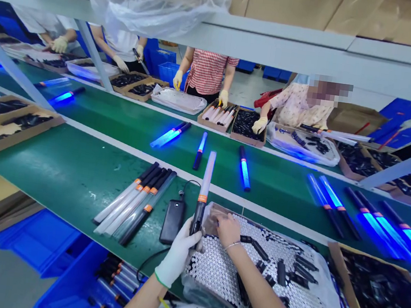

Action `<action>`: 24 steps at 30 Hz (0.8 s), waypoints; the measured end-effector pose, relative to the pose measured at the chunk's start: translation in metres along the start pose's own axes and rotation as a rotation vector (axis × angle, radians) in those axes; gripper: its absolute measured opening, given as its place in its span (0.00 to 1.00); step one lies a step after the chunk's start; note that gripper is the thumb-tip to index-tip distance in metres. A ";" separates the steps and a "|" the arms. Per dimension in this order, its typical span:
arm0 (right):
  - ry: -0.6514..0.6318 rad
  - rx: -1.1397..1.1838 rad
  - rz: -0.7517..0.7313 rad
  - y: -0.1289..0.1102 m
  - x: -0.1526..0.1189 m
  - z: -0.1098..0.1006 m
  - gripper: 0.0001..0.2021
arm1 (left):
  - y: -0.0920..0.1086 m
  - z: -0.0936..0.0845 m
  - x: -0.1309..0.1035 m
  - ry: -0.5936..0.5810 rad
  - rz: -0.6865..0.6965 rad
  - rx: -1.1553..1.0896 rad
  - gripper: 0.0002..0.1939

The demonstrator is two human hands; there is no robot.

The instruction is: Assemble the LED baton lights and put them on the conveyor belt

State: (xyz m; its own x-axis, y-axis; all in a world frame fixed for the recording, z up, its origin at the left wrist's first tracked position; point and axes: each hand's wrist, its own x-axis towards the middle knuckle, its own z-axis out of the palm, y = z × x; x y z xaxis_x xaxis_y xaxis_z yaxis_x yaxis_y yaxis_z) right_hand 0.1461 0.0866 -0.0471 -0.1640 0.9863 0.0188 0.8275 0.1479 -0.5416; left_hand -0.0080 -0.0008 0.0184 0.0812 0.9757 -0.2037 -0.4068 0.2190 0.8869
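My left hand (176, 253), in a white glove, is closed around the black handle of a light stick (205, 184). The stick points up and away from me; its tube is whitish and unlit, with an orange band above the handle. My bare right hand (228, 230) is at the far left corner of a plastic-lined tray (202, 291) packed with upright batteries (209, 265). Its fingers are bent together over the batteries; what they grip, if anything, I cannot make out. Several short black cases (281, 272) lie on the batteries. A black power bank (173, 221) with a cable lies left of my left hand.
Several unlit light sticks (138, 201) lie on the green bench at left. Blue-lit sticks (244, 169) lie on the belt (277, 183) beyond. A box of black parts (379, 298) stands at right, a blue bin (71, 278) below. Co-workers sit opposite; a shelf (280, 45) crosses overhead.
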 end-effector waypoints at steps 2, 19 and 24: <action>0.005 0.014 0.018 -0.004 0.001 0.000 0.10 | 0.004 0.002 -0.008 0.041 -0.036 -0.117 0.35; 0.280 0.481 -0.357 -0.087 -0.101 -0.061 0.09 | -0.032 0.009 0.007 0.148 0.196 0.050 0.37; 0.363 0.370 -0.363 -0.083 -0.106 -0.061 0.11 | -0.057 0.002 0.008 0.195 0.168 0.160 0.40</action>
State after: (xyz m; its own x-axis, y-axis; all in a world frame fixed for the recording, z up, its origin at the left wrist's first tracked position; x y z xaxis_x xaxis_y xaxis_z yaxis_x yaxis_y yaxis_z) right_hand 0.1277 -0.0256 0.0467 -0.1533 0.8495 0.5048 0.5018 0.5070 -0.7008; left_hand 0.0180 -0.0051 -0.0334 -0.1576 0.9813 -0.1106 -0.2500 0.0687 0.9658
